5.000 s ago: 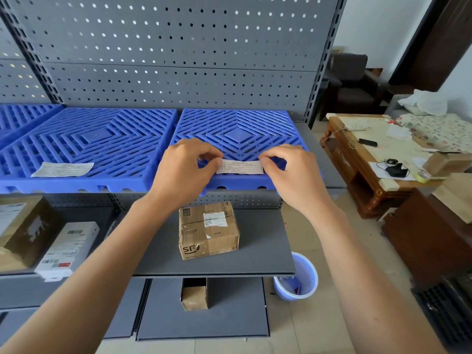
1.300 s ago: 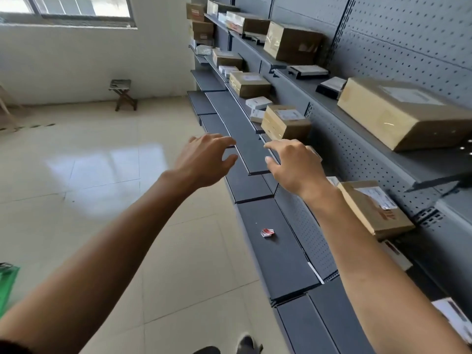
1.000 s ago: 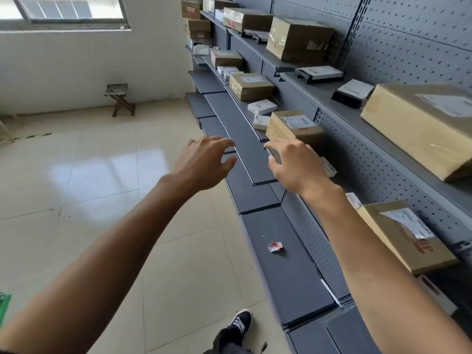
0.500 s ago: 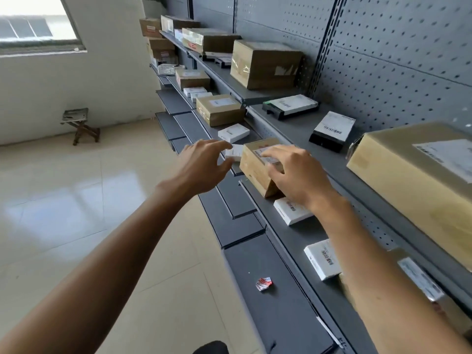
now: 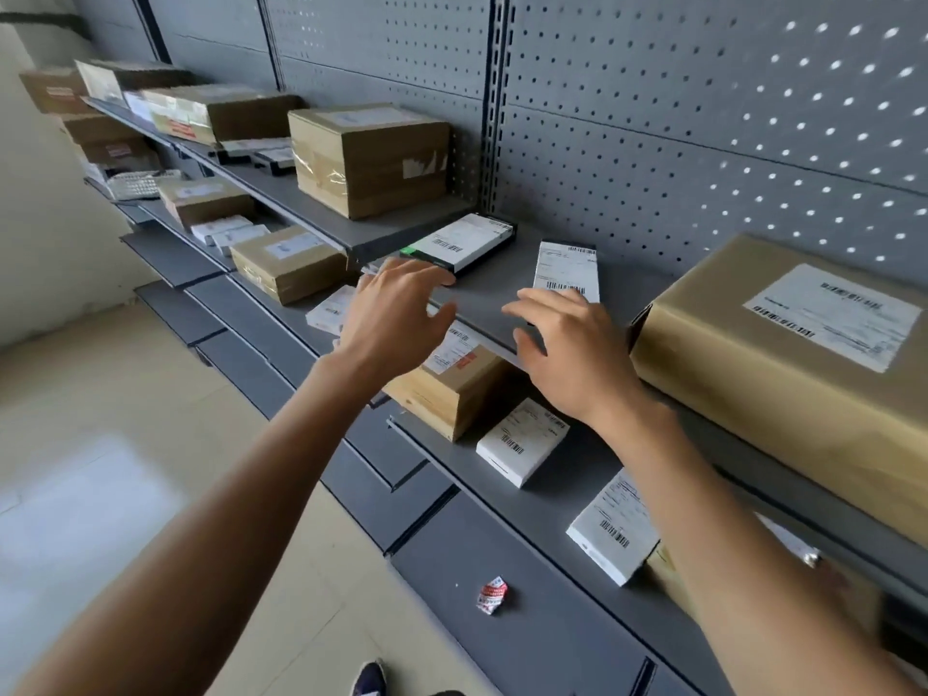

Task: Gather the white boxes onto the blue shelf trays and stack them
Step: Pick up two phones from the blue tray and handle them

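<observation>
**Bare hands spreading over a grey shelf of parcels**

Bare and holding nothing, the left hand (image 5: 396, 313) is hovering with fingers spread and relaxed over the front edge of the upper grey shelf (image 5: 482, 293), its fingertips lying just short of a black-edged flat box (image 5: 459, 242) with a white label. The right hand (image 5: 567, 351) is reaching in beside it, fingers straight and slightly fanned, palm down, gripping nothing; its fingertips are sitting at the near end of a white-topped box (image 5: 567, 268) lying on that same shelf, though whether they are touching it is unclear.

Below the hands, on the middle shelf (image 5: 547, 509), a brown carton (image 5: 452, 389) is standing under the left wrist, and a white box (image 5: 522, 442) is lying just beside it. A second white box (image 5: 615, 527) is resting farther along, partly behind the right forearm. Another small white box (image 5: 329, 309) is peeking out left of the left hand.

A large tan parcel (image 5: 783, 359) is sitting on the upper shelf to the right of the right hand. A taped cardboard box (image 5: 369, 158) is standing farther back. A crumpled red-and-white wrapper (image 5: 492, 595) is lying on the lowest shelf.
</observation>
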`<control>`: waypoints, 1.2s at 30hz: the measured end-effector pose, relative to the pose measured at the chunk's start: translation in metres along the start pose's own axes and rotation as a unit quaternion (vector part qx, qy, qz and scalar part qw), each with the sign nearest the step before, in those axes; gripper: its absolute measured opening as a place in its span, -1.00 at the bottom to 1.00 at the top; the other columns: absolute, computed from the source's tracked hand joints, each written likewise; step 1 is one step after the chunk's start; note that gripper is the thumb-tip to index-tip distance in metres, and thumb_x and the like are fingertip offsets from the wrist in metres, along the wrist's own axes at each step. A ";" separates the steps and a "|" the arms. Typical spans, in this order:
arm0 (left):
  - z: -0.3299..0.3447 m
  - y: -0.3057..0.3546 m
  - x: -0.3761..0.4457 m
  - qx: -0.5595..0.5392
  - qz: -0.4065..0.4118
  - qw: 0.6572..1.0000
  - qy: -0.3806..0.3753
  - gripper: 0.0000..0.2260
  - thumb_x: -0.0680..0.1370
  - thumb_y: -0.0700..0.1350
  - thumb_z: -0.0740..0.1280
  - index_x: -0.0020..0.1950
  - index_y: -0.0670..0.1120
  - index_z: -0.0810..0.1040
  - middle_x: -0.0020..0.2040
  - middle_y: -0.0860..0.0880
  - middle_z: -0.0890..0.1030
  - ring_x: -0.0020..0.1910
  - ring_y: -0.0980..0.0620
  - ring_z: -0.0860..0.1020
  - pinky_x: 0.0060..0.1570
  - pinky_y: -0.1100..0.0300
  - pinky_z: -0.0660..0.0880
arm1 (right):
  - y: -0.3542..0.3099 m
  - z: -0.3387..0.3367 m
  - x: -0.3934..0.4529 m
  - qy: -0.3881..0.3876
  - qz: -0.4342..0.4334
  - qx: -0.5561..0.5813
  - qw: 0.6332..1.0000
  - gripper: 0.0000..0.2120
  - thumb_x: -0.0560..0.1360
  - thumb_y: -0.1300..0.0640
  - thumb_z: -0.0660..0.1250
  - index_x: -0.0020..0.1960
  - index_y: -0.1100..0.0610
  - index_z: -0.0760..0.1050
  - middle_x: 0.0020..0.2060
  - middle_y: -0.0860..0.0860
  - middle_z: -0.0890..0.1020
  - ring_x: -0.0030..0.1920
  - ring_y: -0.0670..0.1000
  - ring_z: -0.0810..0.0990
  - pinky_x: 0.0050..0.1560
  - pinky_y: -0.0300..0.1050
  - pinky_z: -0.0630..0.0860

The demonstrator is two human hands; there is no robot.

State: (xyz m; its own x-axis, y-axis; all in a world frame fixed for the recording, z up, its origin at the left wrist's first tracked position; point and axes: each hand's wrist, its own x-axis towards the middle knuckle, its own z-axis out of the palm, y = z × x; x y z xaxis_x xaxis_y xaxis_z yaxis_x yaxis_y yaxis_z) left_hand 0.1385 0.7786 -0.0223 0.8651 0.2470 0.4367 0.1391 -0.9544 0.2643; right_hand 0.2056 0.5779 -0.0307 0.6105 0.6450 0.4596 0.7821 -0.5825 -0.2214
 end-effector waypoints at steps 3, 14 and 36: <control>0.010 -0.018 0.029 -0.018 0.035 0.999 -0.010 -0.65 0.61 0.09 0.35 0.36 0.03 0.56 0.40 0.04 0.53 0.47 -0.04 0.35 0.36 -0.12 0.35 | 0.002 0.011 0.014 0.024 0.046 -0.033 0.998 -0.70 0.54 0.17 0.38 0.27 0.12 0.60 0.27 0.06 0.61 0.25 0.16 0.55 0.19 0.15 0.53; 0.049 -0.060 0.098 -0.024 0.053 0.991 -0.116 -0.43 0.54 0.29 0.31 0.50 0.10 0.38 0.57 -0.06 0.28 0.54 -0.18 0.22 0.41 -0.24 0.23 | -0.003 0.044 0.045 0.037 0.260 -0.147 0.954 -0.58 0.56 -0.15 0.29 0.32 0.04 0.52 0.28 -0.01 0.54 0.27 0.16 0.45 0.13 0.11 0.45; 0.038 -0.086 0.109 -0.188 0.083 0.978 -0.047 -0.55 0.55 0.09 0.36 0.45 0.09 0.51 0.54 0.02 0.37 0.48 -0.08 0.27 0.30 -0.11 0.40 | -0.033 0.046 0.070 0.168 0.265 -0.226 0.922 -0.72 0.59 0.11 0.22 0.26 0.07 0.55 0.36 -0.02 0.51 0.35 0.14 0.43 0.15 0.20 0.38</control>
State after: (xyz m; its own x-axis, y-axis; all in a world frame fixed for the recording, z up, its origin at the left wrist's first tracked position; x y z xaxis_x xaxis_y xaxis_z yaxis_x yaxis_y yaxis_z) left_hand 0.2391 0.8816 -0.0298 0.9038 0.0611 0.4236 -0.1781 -0.8463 0.5020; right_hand 0.2284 0.6651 -0.0304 0.7597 0.0647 0.6470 0.2059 -0.9678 -0.1449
